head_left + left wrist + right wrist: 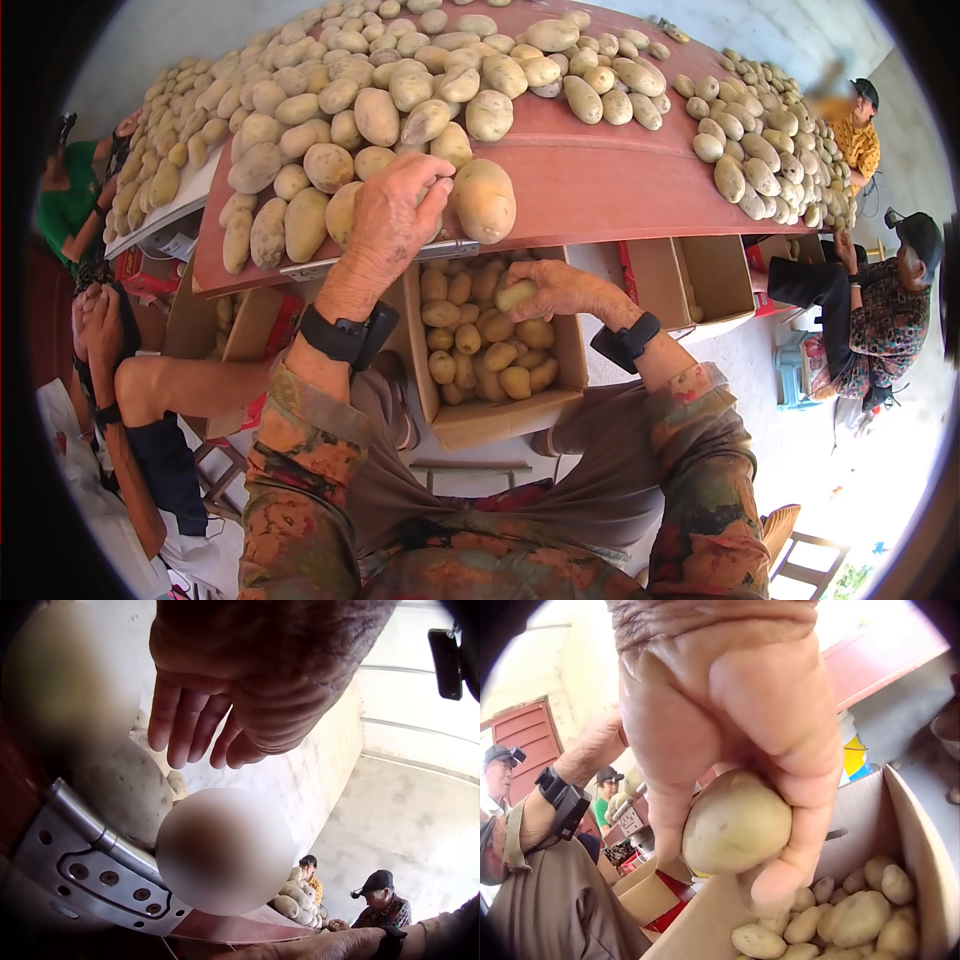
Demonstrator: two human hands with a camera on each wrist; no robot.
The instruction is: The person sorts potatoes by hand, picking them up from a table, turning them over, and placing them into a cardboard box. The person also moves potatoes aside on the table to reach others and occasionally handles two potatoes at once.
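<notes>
My right hand [566, 290] grips a potato [737, 823] between thumb and fingers, above an open cardboard box [573, 365]. Many potatoes [484, 350] lie inside that box. My left hand [398, 208] hovers at the front edge of the red table [590, 185], over the heap of potatoes [378, 117]. In the left wrist view the fingers [180, 724] of this hand are loosely bent and hold nothing. A large potato [484, 201] sits just beside it at the table edge.
Another potato heap [765, 140] covers the table's right end. More cardboard boxes stand below the edge, one at right [712, 275] and one at left [250, 325]. A seated person [880, 310] is at right, another person's knee [150, 385] at left. A metal hinge [112, 859] lines the table edge.
</notes>
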